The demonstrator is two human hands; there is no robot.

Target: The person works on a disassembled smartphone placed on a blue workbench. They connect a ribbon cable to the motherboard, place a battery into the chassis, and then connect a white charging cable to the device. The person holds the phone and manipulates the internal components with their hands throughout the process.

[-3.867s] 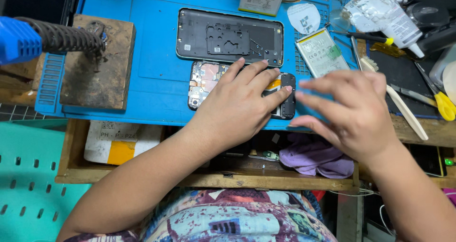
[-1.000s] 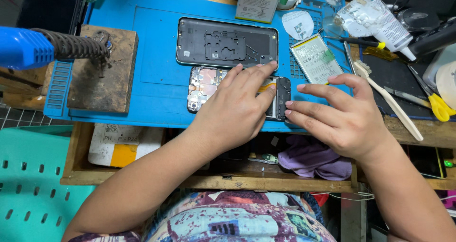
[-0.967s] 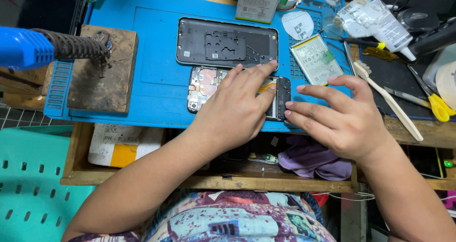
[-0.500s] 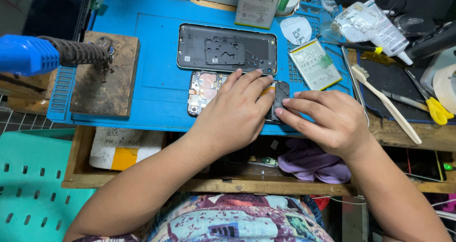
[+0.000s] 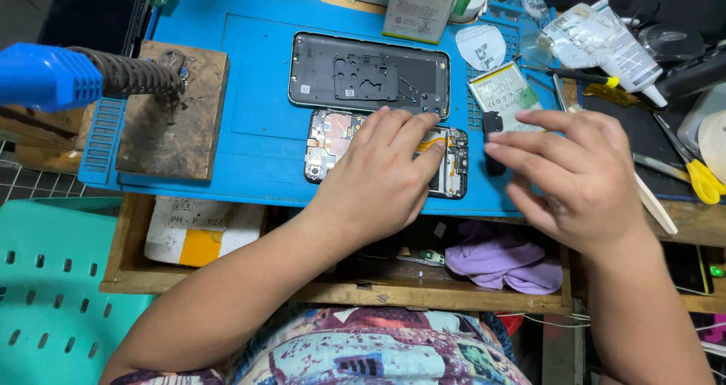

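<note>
two hands (image 5: 378,181) (image 5: 575,177), one opened phone (image 5: 333,139), one frame (image 5: 369,75).

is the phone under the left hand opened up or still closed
Opened up: the phone lies with its circuit boards bare under the left hand, and its dark back cover lies apart above it.

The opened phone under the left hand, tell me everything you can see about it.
The opened phone lies flat on the blue work mat, its back cover off, long side running left to right. Bare circuit boards with copper-coloured and silvery shields show at its left end; a dark frame edge and small parts show at its right end. The left hand rests palm-down over its middle, fingers on the upper edge, hiding the centre. The separate dark back frame lies just above it.
</note>
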